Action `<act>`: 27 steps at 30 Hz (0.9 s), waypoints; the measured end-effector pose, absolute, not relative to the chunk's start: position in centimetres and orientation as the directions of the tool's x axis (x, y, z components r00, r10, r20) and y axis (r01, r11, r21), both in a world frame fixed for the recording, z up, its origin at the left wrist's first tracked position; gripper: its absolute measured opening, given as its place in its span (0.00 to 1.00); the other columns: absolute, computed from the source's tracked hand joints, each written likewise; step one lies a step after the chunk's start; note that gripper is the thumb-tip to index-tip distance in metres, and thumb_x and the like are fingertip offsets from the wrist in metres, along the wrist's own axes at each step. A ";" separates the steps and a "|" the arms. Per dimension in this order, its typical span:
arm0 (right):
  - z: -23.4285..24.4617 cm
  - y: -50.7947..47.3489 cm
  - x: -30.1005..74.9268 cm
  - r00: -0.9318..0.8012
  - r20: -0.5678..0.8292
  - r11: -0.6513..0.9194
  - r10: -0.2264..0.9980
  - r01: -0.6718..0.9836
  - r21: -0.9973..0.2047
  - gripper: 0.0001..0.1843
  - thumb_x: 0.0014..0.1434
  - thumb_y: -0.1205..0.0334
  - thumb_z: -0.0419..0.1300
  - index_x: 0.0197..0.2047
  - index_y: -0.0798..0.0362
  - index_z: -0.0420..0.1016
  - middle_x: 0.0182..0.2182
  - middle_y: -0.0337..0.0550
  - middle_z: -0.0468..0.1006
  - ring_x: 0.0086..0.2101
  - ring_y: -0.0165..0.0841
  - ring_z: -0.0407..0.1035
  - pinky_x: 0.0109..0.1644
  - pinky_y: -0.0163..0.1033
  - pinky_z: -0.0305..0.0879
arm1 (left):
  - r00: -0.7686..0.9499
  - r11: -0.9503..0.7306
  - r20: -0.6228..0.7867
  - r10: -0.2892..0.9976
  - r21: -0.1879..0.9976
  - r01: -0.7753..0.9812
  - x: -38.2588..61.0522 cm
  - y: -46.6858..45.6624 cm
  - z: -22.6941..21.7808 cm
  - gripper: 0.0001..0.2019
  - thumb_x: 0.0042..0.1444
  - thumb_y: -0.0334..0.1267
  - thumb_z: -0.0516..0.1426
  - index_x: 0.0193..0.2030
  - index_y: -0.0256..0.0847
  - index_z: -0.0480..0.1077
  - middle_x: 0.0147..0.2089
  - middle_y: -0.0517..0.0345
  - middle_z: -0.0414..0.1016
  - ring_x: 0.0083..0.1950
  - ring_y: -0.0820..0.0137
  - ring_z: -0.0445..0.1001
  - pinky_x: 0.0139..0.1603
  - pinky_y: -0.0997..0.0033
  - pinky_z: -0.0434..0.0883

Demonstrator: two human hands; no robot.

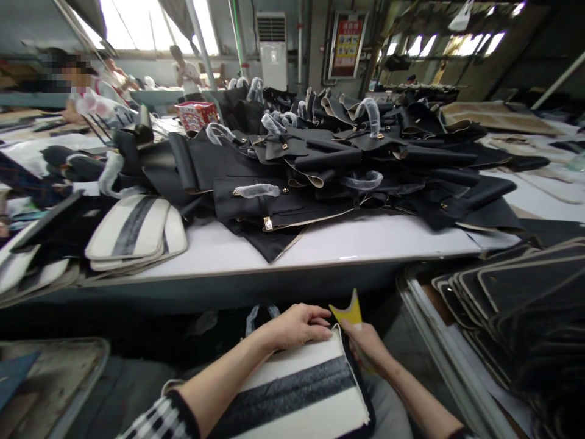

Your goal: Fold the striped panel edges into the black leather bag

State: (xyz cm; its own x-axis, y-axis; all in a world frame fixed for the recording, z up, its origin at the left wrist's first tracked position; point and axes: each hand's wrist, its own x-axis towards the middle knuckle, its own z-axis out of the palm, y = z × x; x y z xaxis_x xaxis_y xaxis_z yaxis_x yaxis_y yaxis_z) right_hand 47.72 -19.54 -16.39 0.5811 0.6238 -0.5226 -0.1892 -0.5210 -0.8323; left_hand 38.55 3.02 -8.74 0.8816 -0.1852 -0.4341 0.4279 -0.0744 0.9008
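A white panel (292,368) with a broad black stripe and a dark edge lies across my lap, at the bottom middle of the head view. My left hand (299,326) rests at its upper edge, fingers loosely bent and apart, the thumb low near the corner. My right hand (368,342) is closed around a yellow flat tool (350,312) with a curved notch at its top end. The tool stands up just beyond the panel's upper right corner. Part of the tool is hidden in my palm.
Black leather bag pieces (256,164) with wrapped handles are heaped on the white table (219,244) ahead. Striped white panels (130,228) lie stacked at left. Dark panels (525,292) fill a rack at right. Several people are in the background at left.
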 end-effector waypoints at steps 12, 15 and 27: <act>-9.9 -17.5 53.3 0.539 -0.261 -0.556 0.801 0.507 -0.658 0.42 0.66 0.31 0.33 0.24 0.54 0.70 0.21 0.45 0.74 0.24 0.33 0.67 0.27 0.36 0.54 | 0.873 -0.041 -0.473 -0.120 0.881 0.472 38.6 2.7 -9.3 0.53 0.46 0.45 0.69 0.73 0.32 0.46 0.55 0.41 0.76 0.50 0.59 0.75 0.46 0.65 0.70; -8.7 -15.3 53.6 0.526 -0.105 -0.510 0.844 0.726 -0.462 0.37 0.68 0.37 0.42 0.22 0.53 0.73 0.23 0.49 0.77 0.28 0.38 0.71 0.32 0.39 0.52 | 0.878 -0.023 -0.470 -0.089 0.882 0.470 38.6 2.6 -9.6 0.57 0.44 0.45 0.70 0.74 0.33 0.44 0.55 0.41 0.76 0.50 0.59 0.75 0.46 0.66 0.70; -6.5 -12.5 54.0 0.123 -0.067 -0.130 0.990 0.984 -0.118 0.32 0.71 0.45 0.45 0.26 0.53 0.79 0.26 0.48 0.81 0.28 0.37 0.74 0.30 0.39 0.48 | 0.917 -0.291 -0.372 -0.145 0.902 0.320 38.4 2.5 -6.0 0.18 0.57 0.50 0.60 0.45 0.37 0.77 0.33 0.61 0.71 0.32 0.72 0.65 0.30 0.76 0.61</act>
State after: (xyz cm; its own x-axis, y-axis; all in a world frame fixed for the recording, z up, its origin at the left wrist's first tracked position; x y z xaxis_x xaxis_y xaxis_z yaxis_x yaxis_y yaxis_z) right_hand 54.01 -12.46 -6.53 0.1229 0.9902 -0.0666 0.9844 -0.1302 -0.1183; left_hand 38.39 2.54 -6.02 0.9168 -0.1450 -0.3722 0.3199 -0.2914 0.9015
